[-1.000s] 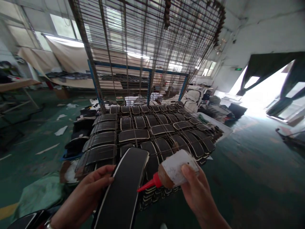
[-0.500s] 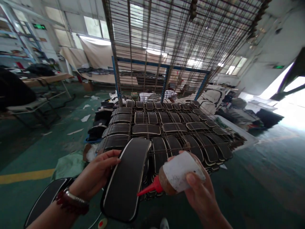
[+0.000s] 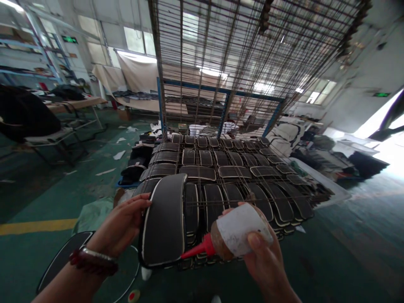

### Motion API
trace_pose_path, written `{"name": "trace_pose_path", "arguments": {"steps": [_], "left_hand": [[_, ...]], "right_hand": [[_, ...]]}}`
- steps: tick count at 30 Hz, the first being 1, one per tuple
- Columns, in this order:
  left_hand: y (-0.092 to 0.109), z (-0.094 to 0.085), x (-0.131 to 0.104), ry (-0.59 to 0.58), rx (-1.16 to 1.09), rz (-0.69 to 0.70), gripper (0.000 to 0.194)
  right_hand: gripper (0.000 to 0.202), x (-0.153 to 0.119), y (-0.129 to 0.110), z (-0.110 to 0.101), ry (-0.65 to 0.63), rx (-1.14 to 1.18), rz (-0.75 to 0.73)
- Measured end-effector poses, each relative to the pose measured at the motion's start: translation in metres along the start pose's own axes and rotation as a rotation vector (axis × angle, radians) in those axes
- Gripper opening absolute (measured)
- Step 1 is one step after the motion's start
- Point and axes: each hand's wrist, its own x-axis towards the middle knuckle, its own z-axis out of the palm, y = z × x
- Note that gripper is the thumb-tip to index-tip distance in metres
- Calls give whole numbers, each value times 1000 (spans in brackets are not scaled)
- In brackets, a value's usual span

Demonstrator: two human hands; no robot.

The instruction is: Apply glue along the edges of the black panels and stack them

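My left hand (image 3: 128, 219) grips the left edge of a dark grey, curved panel (image 3: 164, 219) with a black border and a pale line of glue along its rim. Bracelets circle that wrist. In my right hand (image 3: 261, 248) is a glue bottle (image 3: 238, 231), brownish with a white label and a red pointed nozzle. The nozzle tip touches the panel's lower right corner. Behind, many similar panels (image 3: 198, 172) lie in rows on a wire rack, each with a pale outline. Another dark panel (image 3: 63, 259) is partly hidden behind my left forearm.
Wire grids (image 3: 252, 54) on a blue frame rise above the rack. A green cloth (image 3: 94, 214) lies on the floor at left, near a yellow floor line. A stool (image 3: 50, 139) and a worktable (image 3: 75, 103) stand farther left. White bundles (image 3: 284, 130) are piled at right.
The panel has turned more upright and shifted slightly left with my left hand. The nozzle tip now meets its bottom corner instead of its right edge. The camera view has swung slightly left.
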Motion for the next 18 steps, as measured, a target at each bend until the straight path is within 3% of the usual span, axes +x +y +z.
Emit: {"name": "trace_pose_path", "arguments": {"steps": [3, 10, 18], "left_hand": [[-4, -5, 2, 8, -17, 61, 22], [-17, -9, -2, 104, -271, 23, 29], [-18, -22, -3, 102, -381, 34, 26]], "right_hand": [[52, 2, 3, 1, 72, 33, -40], [54, 9, 13, 4, 224, 104, -164], [60, 0, 31, 4, 140, 94, -119]]}}
